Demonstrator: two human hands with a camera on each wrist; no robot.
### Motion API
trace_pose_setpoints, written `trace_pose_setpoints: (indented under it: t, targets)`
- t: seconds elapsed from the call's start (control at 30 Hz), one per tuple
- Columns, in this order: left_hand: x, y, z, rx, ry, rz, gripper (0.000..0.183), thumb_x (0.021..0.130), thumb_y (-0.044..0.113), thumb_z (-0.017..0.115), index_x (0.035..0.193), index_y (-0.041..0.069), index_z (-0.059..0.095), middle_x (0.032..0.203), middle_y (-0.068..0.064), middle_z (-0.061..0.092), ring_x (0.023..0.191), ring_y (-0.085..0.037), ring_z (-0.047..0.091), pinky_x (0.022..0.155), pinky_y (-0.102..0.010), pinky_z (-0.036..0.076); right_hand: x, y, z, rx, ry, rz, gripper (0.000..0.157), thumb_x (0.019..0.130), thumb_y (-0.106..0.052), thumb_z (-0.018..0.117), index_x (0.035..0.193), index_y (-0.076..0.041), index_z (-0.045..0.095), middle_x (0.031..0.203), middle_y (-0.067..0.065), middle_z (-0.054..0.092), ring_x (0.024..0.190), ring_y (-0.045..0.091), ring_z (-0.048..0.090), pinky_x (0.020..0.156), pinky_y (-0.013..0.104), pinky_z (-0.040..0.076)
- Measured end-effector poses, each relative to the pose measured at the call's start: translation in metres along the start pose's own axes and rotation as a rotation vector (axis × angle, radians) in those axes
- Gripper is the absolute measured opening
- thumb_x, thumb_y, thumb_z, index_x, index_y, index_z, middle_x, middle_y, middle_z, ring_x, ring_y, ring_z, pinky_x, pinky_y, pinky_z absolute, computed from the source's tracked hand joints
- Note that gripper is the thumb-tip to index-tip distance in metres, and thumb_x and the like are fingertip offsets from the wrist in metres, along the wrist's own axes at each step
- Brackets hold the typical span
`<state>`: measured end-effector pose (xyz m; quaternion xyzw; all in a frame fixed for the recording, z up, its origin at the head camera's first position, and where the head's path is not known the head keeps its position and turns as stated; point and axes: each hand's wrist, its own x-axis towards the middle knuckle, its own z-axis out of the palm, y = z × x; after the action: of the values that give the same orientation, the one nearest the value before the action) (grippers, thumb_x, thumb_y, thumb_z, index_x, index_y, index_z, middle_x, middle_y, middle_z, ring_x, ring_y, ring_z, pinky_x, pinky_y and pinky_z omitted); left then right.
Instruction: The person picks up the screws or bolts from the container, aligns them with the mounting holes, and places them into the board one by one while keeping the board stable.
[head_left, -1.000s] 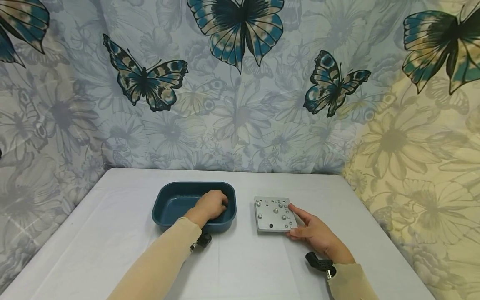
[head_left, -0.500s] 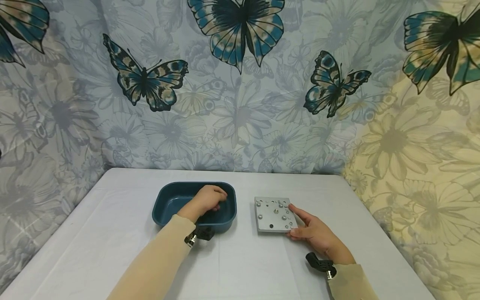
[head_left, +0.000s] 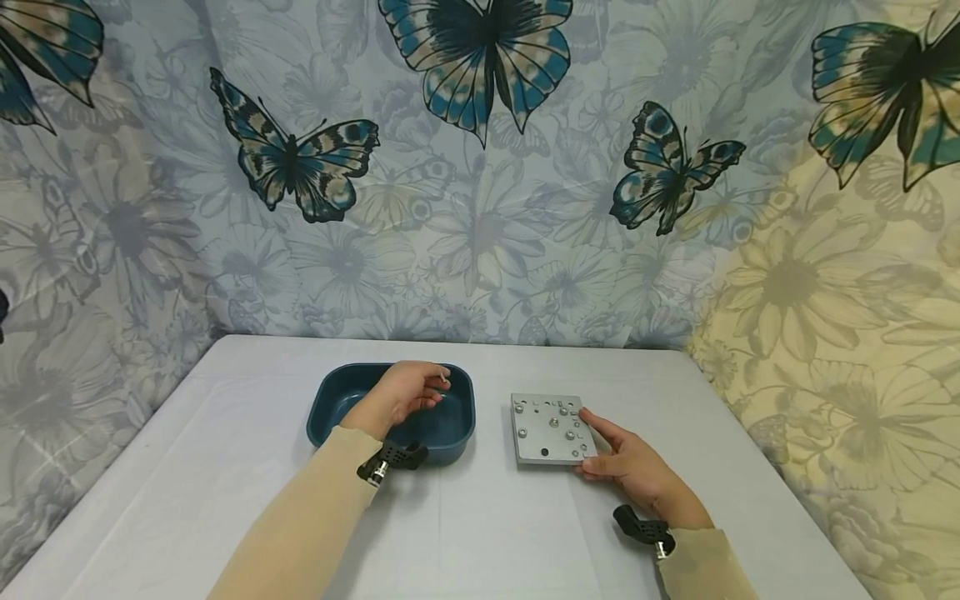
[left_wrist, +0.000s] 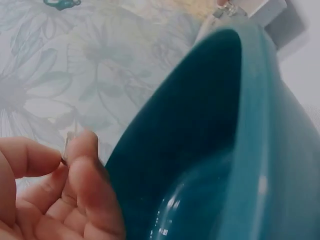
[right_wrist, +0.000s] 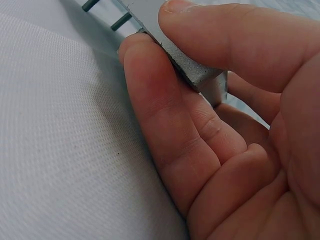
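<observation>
My left hand [head_left: 401,392] is over the dark teal tray [head_left: 318,408]. Its thumb and fingertips pinch a small screw-like metal piece [left_wrist: 68,143], slim and pale, mostly covered by the fingers in the left wrist view. To the right, my right hand [head_left: 633,467] grips the near right corner of a square silver metal plate [head_left: 532,433]. Bolt heads and holes dot the plate's top face. In the right wrist view the thumb [right_wrist: 240,35] presses the top while other fingers curl under the edge, and thin dark bolt shanks [right_wrist: 121,21] stick out below the plate.
A white cloth covers the table [head_left: 480,533]. Behind it hangs a patterned backdrop [head_left: 480,250] with butterflies and flowers. The tray's near wall rises between the left wrist and the tray floor. Black wrist cameras [head_left: 641,525] sit on both wrists.
My left hand has lifted up and slightly left from inside the tray, and the small metal piece now shows between its fingertips. The right hand and the plate have stayed put.
</observation>
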<state>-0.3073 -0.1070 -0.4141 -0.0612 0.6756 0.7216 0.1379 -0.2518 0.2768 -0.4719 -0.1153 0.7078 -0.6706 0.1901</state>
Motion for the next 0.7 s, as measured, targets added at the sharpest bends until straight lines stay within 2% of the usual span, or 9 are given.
trace_pose_setpoints:
  t: [0.17,0.33,0.5,0.7]
  targets:
    - [0.001,0.001,0.001,-0.1,-0.073,0.065,0.031,0.101,0.005,0.051,0.126,-0.011,0.058,0.096,-0.014,0.064,0.08,-0.019,0.064,0.072,-0.027,0.055,0.0,0.001,0.0,-0.009,0.011,0.003,0.097,0.082,0.002,0.079,0.159,-0.009,0.021,0.161,0.021,0.014,0.098,0.032,0.068,0.08,0.034,0.057]
    - [0.001,0.004,0.004,-0.162,-0.09,0.073,0.032,0.102,0.001,0.05,0.131,-0.01,0.055,0.103,-0.017,0.063,0.09,-0.023,0.065,0.079,-0.029,0.055,0.0,0.0,0.0,-0.005,0.006,0.0,0.096,0.083,0.002,0.078,0.159,-0.008,0.02,0.161,0.021,0.013,0.099,0.032,0.068,0.08,0.034,0.057]
    - [0.001,0.005,0.008,-0.207,-0.098,0.071,0.033,0.1,-0.002,0.053,0.132,-0.009,0.055,0.103,-0.017,0.063,0.09,-0.023,0.065,0.078,-0.028,0.055,0.0,0.0,0.0,-0.01,0.007,0.001,0.096,0.083,0.003,0.077,0.159,-0.008,0.02,0.161,0.021,0.012,0.099,0.032,0.068,0.081,0.034,0.056]
    - [-0.001,0.007,0.013,-0.202,-0.106,0.065,0.035,0.1,-0.003,0.054,0.134,-0.007,0.056,0.103,-0.017,0.062,0.086,-0.021,0.064,0.076,-0.026,0.054,-0.001,0.0,0.0,-0.026,0.011,-0.001,0.095,0.083,0.002,0.077,0.159,-0.008,0.021,0.161,0.021,0.013,0.099,0.032,0.068,0.081,0.034,0.056]
